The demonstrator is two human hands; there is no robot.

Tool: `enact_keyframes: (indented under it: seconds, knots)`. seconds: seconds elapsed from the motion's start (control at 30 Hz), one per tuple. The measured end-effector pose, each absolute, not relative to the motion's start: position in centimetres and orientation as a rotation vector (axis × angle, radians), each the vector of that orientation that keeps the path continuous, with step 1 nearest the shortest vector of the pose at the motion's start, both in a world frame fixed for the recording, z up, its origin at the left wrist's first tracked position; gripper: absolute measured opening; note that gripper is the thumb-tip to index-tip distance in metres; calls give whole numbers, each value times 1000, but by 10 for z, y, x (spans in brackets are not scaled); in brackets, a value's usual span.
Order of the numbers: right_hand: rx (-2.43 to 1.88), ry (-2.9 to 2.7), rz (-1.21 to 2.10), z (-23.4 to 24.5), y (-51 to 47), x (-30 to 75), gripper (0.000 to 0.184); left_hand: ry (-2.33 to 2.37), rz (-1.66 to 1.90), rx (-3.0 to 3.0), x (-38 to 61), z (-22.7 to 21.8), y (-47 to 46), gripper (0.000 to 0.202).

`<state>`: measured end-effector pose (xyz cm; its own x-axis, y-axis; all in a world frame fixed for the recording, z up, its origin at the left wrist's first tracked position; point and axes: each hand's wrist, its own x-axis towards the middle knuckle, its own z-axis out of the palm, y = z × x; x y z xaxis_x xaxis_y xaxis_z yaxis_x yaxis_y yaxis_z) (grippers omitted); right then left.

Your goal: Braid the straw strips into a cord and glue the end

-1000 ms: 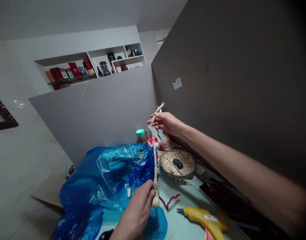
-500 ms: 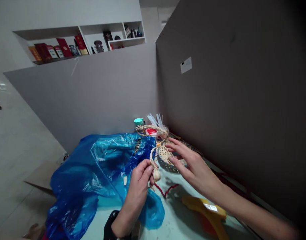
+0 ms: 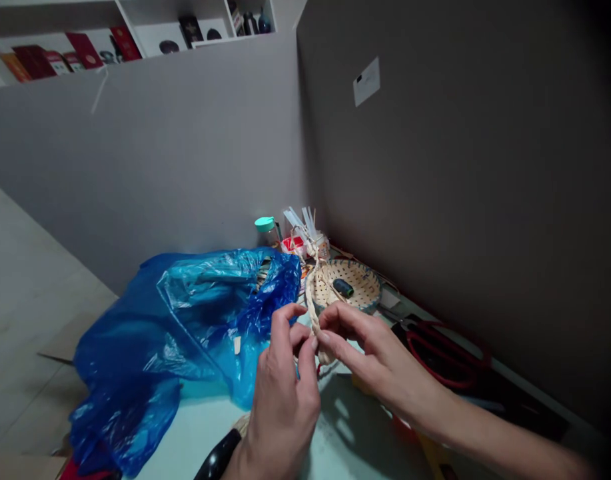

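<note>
A pale braided cord (image 3: 310, 297) rises between my hands, its upper end in front of a shallow woven basket (image 3: 368, 283). My left hand (image 3: 288, 380) pinches the cord's lower part between thumb and fingers. From the other side, my right hand (image 3: 368, 343) grips the same spot, thumb and forefinger closed on it. The knobbed lower end shows only in part beneath my right fingers. Inside the basket lies a dark spool of thread (image 3: 343, 288).
A blue plastic bag (image 3: 135, 320) spreads over the table's left side. Red-handled scissors (image 3: 450, 353) lie at right, near a yellow tool (image 3: 432, 457). Behind stand a jar with a turquoise lid (image 3: 265, 225) and white strips (image 3: 301, 219). Grey partitions (image 3: 210, 147) enclose the back and right.
My right hand has come down from the cord's upper part to meet my left hand at its lower end. The cord's loop now hangs more upright. The camera view has tilted downward.
</note>
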<state>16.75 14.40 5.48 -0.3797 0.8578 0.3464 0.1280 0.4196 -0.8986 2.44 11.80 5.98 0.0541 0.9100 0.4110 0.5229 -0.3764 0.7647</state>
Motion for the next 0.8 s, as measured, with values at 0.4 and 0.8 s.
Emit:
enact_keyframes:
  seconds: [0.4,0.8]
  knots:
    - [-902,-1888,877,60,140,169,13,1614,1545,2572,27,55,114,8]
    - [-856,-1711,993,55,147,170,13,1569,1486,3095,21,32,113,35]
